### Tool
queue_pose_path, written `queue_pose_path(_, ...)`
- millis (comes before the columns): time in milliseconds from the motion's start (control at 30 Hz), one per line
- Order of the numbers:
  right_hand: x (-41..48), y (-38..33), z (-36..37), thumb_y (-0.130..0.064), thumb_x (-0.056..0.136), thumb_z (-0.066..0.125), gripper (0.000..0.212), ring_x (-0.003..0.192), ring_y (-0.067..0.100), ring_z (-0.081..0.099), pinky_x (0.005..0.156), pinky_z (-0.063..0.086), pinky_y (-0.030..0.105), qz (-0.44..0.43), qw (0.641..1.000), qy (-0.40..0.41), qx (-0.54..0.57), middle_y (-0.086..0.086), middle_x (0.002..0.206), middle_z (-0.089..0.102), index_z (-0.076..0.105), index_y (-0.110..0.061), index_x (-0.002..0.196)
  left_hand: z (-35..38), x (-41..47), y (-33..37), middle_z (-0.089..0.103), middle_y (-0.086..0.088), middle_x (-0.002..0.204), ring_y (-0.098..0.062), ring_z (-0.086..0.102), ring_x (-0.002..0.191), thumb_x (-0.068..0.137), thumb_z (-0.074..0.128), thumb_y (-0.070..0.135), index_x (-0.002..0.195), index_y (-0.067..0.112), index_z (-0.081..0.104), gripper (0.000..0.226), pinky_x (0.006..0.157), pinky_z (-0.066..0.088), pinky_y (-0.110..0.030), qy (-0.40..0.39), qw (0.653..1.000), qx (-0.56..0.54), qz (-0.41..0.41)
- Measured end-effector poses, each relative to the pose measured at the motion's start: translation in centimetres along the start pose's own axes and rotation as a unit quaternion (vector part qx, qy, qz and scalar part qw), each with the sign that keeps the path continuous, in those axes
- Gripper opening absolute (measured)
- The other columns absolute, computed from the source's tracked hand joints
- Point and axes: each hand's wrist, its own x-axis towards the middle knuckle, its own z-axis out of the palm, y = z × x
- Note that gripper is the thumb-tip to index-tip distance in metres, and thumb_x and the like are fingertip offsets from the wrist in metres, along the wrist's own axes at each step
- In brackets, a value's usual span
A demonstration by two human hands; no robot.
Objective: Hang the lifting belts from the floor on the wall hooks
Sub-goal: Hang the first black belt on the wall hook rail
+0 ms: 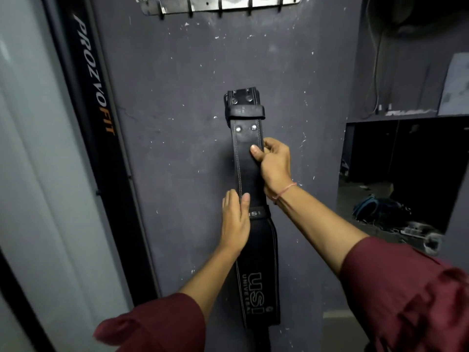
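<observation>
Black leather lifting belt (247, 158) held upright in front of the dark grey wall (177, 97), buckle end uppermost, wide padded end hanging down between the forearms. White stitching runs along both edges; "USI UNIVERSAL" printed on the wide lower section.

Right hand (275, 165): closed around the belt's right edge, thumb pressed on the front face, fingers wrapped behind. Two rivets sit just above this hand; the keeper loop and buckle are higher still. Thin pink thread around the right wrist.

Left hand (236, 221): below and left of the right hand, fingers extended and together, laid flat against the belt's left edge, thumb on the front face. Touching the belt; a full grip is not evident.

Metal hook rack (218, 6) on the wall well above both hands, at top of view; belt's upper end is clearly below it, apart. Hooks carry nothing visible.

Both sleeves maroon, pushed up the forearms. Black post with "PROZVOFIT" lettering (95, 77) stands to the left of the left hand.
</observation>
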Motion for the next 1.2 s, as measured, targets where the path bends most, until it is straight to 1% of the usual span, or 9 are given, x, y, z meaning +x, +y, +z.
queue_pose_path(67, 0.7, -0.4, -0.6, -0.005, 0.084, 0.065, 0.008, 0.078, 0.022, 0.054, 0.073, 0.048, 0.038, 0.001, 1.000, 0.001, 0.000, 0.013, 0.081, 0.061, 0.063, 0.002, 0.081, 0.1, 0.2, 0.4, 0.054, -0.008, 0.087, -0.015, 0.055, 0.083, 0.103, 0.037, 0.047, 0.112, 0.005, 0.049, 0.044, 0.078, 0.045, -0.031, -0.025, 1.000, -0.015, -0.012)
queue_pose_path(167, 2.0, -1.4, -1.7, -0.011, 0.093, 0.061, 0.021, 0.081, 0.021, 0.055, 0.078, 0.049, 0.039, -0.025, 0.999, -0.020, -0.041, 0.013, 0.086, 0.061, 0.059, 0.009, 0.094, 0.1, 0.9, 2.2, 0.035, 0.003, 0.067, -0.005, 0.034, 0.058, 0.104, 0.043, 0.038, 0.084, 0.011, 0.039, 0.034, 0.055, 0.030, -0.021, -0.004, 0.999, -0.028, 0.042)
queue_pose_path(300, 0.4, -1.2, -2.4, -0.021, 0.105, 0.043, 0.027, 0.073, 0.013, 0.040, 0.072, 0.038, 0.037, -0.060, 0.979, -0.066, -0.186, 0.001, 0.076, 0.045, 0.044, -0.014, 0.079, 0.0, 2.9, 4.1, 0.030, 0.006, 0.062, -0.007, 0.033, 0.054, 0.105, 0.043, 0.034, 0.079, 0.013, 0.032, 0.035, 0.054, 0.030, -0.024, 0.036, 0.996, -0.007, 0.084)
queue_pose_path(400, -2.8, 0.5, -3.7, -0.028, 0.107, 0.036, 0.036, 0.068, 0.009, 0.039, 0.069, 0.040, 0.043, -0.083, 0.962, -0.099, -0.242, -0.001, 0.073, 0.043, 0.043, -0.007, 0.079, -0.3, 5.3, 5.2, 0.033, 0.007, 0.058, -0.008, 0.037, 0.052, 0.105, 0.045, 0.034, 0.078, 0.012, 0.034, 0.036, 0.050, 0.029, -0.023, 0.073, 0.993, 0.002, 0.088)
queue_pose_path(567, -4.4, 0.5, -3.8, -0.032, 0.102, 0.050, 0.023, 0.081, -0.009, 0.061, 0.076, 0.048, 0.014, -0.076, 0.972, -0.109, -0.192, -0.016, 0.092, 0.063, 0.046, -0.014, 0.116, -1.0, 8.2, 6.3, 0.044, 0.003, 0.062, -0.008, 0.039, 0.054, 0.105, 0.045, 0.035, 0.079, 0.006, 0.042, 0.039, 0.052, 0.031, -0.021, 0.106, 0.991, -0.008, 0.082)
queue_pose_path(800, -5.6, 3.7, -4.6, -0.040, 0.095, 0.060, 0.037, 0.085, 0.009, 0.063, 0.085, 0.054, 0.049, -0.018, 0.983, -0.091, -0.160, 0.004, 0.088, 0.069, 0.061, -0.004, 0.097, -1.7, 9.6, 7.1, 0.035, 0.007, 0.058, -0.010, 0.032, 0.053, 0.104, 0.047, 0.037, 0.068, 0.020, 0.029, 0.044, 0.057, 0.025, -0.035, 0.105, 0.994, 0.012, 0.037)
queue_pose_path(933, -7.9, 5.9, -5.7, -0.016, 0.100, 0.055, 0.022, 0.112, 0.019, 0.068, 0.102, 0.051, 0.046, 0.042, 0.987, -0.114, -0.108, 0.003, 0.117, 0.073, 0.064, -0.009, 0.119, -2.2, 11.0, 7.8, 0.033, 0.006, 0.060, -0.012, 0.031, 0.054, 0.103, 0.047, 0.038, 0.067, 0.020, 0.025, 0.046, 0.059, 0.026, -0.036, 0.105, 0.994, 0.024, 0.031)
queue_pose_path(1100, -7.3, 3.9, -4.0, 0.000, 0.097, 0.053, 0.018, 0.099, 0.026, 0.070, 0.095, 0.053, 0.053, 0.039, 0.998, -0.014, -0.057, 0.015, 0.104, 0.074, 0.068, -0.010, 0.098, -2.9, 11.0, 9.0, 0.040, 0.011, 0.061, -0.003, 0.037, 0.051, 0.100, 0.053, 0.042, 0.076, 0.016, 0.044, 0.036, 0.053, 0.032, -0.019, 0.088, 0.995, -0.006, 0.051)
queue_pose_path(1200, -7.0, 2.7, -3.6, -0.003, 0.095, 0.056, 0.011, 0.092, 0.027, 0.070, 0.090, 0.056, 0.053, 0.014, 0.998, -0.010, -0.059, 0.018, 0.099, 0.074, 0.067, -0.004, 0.094, -3.6, 9.6, 8.4, 0.057, 0.015, 0.081, 0.005, 0.052, 0.067, 0.100, 0.053, 0.042, 0.106, 0.013, 0.055, 0.029, 0.060, 0.038, -0.010, 0.070, 0.996, -0.032, 0.048)
